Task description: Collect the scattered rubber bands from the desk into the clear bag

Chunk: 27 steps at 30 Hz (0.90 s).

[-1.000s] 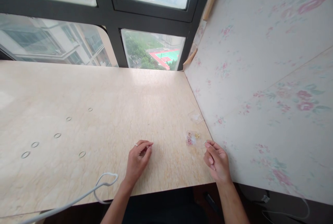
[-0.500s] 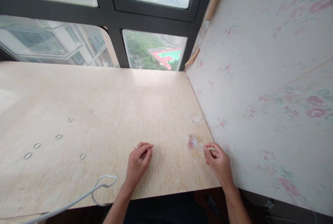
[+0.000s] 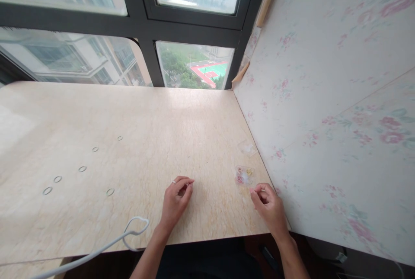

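My left hand [image 3: 177, 199], with a ring on one finger, hovers over or rests on the marbled counter. Its thumb and forefinger are pinched together, and what they hold, if anything, is too small to make out. Just in front of the small clear compartment box [image 3: 244, 176] is my right hand [image 3: 269, 204]. Its thumb and fingertips are pressed together too, with nothing clearly visible between them. Tiny pink and gold loops lie inside the box. A clear lid [image 3: 247, 148] sits behind it, near the wall.
Several thin metallic rings [image 3: 82, 169] are spread over the left part of the marbled counter [image 3: 145, 127]. A white cable [image 3: 106, 251] loops over its front edge. The floral-papered wall [image 3: 324, 110] borders the right side, and a dark-framed window [image 3: 191, 26] stands behind.
My right hand has drawn slightly back from the box, toward the counter's front edge. My left hand keeps its pinch. The whole view has shifted a little.
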Each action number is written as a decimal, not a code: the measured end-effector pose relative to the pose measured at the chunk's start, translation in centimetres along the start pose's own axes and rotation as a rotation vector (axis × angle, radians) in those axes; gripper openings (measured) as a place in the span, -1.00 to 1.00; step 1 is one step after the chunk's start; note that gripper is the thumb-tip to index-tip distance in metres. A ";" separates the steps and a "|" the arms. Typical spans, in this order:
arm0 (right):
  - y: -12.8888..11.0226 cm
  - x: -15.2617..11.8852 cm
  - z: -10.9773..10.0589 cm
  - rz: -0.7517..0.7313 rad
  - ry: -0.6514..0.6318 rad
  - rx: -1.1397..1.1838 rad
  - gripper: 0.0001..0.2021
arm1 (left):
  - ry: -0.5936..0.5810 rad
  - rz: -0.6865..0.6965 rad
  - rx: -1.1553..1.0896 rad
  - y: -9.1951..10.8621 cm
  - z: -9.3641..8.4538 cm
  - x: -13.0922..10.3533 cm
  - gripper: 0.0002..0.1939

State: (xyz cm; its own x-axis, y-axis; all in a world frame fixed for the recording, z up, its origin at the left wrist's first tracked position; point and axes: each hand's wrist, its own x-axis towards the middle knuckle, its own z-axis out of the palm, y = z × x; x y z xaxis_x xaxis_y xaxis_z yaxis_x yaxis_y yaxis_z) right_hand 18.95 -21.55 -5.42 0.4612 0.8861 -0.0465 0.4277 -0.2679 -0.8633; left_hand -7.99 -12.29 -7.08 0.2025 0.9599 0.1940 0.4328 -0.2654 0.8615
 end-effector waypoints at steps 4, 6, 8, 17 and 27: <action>0.4 -1.1 1.8 -0.038 -0.128 0.056 -0.71 | -0.018 0.008 -0.015 -0.1 0.1 -0.3 -0.82; 0.5 -1.6 2.8 -0.064 -0.181 0.068 -0.70 | -0.031 0.007 -0.023 0.0 0.0 -0.4 -0.81; 0.5 -2.1 3.7 -0.089 -0.226 0.074 -0.68 | -0.052 0.002 -0.040 0.1 -0.3 -0.6 -0.82; 1.4 -2.1 4.7 -0.203 -0.252 0.021 -0.76 | 0.217 -0.102 0.200 -1.8 -8.4 -2.1 -0.81; 1.3 -2.1 4.6 -0.166 -0.213 0.056 -0.75 | 0.167 -0.523 0.771 -5.6 -18.4 -2.8 -0.75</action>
State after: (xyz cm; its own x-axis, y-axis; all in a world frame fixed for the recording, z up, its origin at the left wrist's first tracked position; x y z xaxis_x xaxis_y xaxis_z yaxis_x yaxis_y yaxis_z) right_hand 14.92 -22.04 -8.80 0.2119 0.9773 -0.0015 0.4378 -0.0963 -0.8939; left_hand -27.15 -11.79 -3.75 -0.2839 0.9587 -0.0133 0.9065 0.2729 0.3221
